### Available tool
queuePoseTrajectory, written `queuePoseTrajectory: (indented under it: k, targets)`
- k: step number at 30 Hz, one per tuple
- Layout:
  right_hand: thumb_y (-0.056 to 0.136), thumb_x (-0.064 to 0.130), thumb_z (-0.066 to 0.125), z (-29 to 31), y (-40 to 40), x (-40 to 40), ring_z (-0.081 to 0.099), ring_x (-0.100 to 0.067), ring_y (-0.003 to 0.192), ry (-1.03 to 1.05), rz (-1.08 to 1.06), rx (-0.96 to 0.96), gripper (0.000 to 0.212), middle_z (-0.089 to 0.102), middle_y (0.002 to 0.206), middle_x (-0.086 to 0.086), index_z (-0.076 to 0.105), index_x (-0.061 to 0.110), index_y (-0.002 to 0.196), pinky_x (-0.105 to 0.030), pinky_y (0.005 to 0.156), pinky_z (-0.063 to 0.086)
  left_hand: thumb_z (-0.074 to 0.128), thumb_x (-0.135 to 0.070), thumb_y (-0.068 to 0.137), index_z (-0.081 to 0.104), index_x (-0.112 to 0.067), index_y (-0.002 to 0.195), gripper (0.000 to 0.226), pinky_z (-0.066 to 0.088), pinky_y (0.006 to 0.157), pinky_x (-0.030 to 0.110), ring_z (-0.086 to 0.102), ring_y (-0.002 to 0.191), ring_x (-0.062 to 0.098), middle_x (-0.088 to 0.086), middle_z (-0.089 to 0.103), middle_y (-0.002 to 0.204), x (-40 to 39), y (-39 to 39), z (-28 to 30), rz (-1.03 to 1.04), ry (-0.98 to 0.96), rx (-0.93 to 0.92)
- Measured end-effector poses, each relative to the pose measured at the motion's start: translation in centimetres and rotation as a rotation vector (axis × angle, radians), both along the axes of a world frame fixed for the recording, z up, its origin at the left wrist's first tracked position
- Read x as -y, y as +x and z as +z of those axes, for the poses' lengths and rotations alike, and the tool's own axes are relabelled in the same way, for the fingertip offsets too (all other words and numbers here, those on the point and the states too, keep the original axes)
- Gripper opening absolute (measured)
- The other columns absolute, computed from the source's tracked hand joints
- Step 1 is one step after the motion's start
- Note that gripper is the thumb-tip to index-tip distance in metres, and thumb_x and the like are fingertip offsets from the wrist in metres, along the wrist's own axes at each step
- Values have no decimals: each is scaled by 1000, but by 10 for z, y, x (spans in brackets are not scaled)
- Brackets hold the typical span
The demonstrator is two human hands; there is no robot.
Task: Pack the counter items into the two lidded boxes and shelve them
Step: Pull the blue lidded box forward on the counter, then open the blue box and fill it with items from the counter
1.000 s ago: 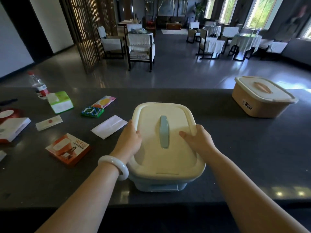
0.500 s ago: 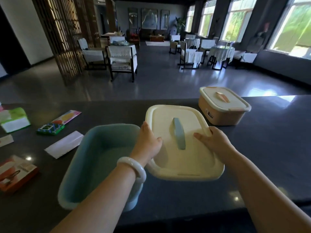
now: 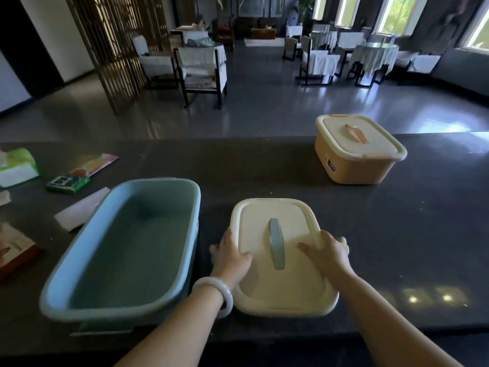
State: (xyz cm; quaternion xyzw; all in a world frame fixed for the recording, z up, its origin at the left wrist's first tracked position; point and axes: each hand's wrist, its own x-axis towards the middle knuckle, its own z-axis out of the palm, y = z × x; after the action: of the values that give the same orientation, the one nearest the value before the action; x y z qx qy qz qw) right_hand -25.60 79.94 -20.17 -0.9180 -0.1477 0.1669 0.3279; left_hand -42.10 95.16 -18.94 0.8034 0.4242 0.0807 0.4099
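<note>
two hands grip the cream lid (image 3: 280, 250) by its side edges — left hand (image 3: 230, 256) at its 9 o'clock, right hand (image 3: 326, 254) at 3 — parking it beside the open blue box (image 3: 127, 250), likely so the scattered packets can go in; orange box (image 3: 357, 149) at 1 o'clock, lidded.

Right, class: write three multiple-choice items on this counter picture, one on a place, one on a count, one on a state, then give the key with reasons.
1. Where is the cream lid?
A. on the blue box
B. on the counter, right of the blue box
C. on the orange box

2. How many boxes are on the counter?
A. one
B. two
C. four

3. What is the state of the orange box?
A. lid on
B. open
C. tipped over

Key: 1 B, the lid lies beside the open blue box, with the left hand and right hand gripping its sides; 2 B, one blue, one orange; 3 A, its lid sits in place.
</note>
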Motion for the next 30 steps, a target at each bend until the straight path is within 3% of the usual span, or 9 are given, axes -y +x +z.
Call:
queuePoseTrajectory:
  k: [3,7,14,20,25,30]
  targets:
    - [76,52,71,-9,-1,-2,31,-30,120,3,10,11,53,33,113,-7,54,19,115,-44,96,41,58,-30,84,19,-27,148,75,25,105,38,31,128,27,-6,37,147,0,0,-15,-3,-4,-22]
    - [77,51,71,-13,2,-3,30,-30,120,-22,27,44,55,28,107,-4,54,15,116,-43,99,37,60,-38,83,20,-26,147,76,29,101,37,35,120,26,-9,37,147,-1,3,-25,-20,144,-89]
    - [78,53,70,-18,2,-3,28,-33,125,-54,49,106,72,33,125,-13,41,21,136,-43,106,30,57,-50,89,12,-21,151,82,32,104,38,30,120,29,-5,20,157,-3,5,-28,-81,262,-232]
    - [88,51,58,-7,4,-9,32,-30,117,-169,85,237,60,37,127,-11,41,22,139,-41,106,29,52,-49,92,30,-13,142,65,31,104,43,32,126,31,4,32,145,-5,10,-8,-184,386,-397]
    - [95,48,49,12,0,-26,33,-30,123,-209,194,267,51,42,134,-7,42,29,141,-42,109,28,54,-31,94,50,-10,122,35,42,96,40,43,113,28,8,45,129,-4,5,14,-296,435,-292]
    - [95,41,53,48,-17,-54,32,-27,130,-140,331,295,43,42,144,-2,49,29,137,-45,110,29,58,-36,93,53,-11,118,36,42,88,38,51,111,28,7,53,119,-15,-4,55,-318,557,-154]
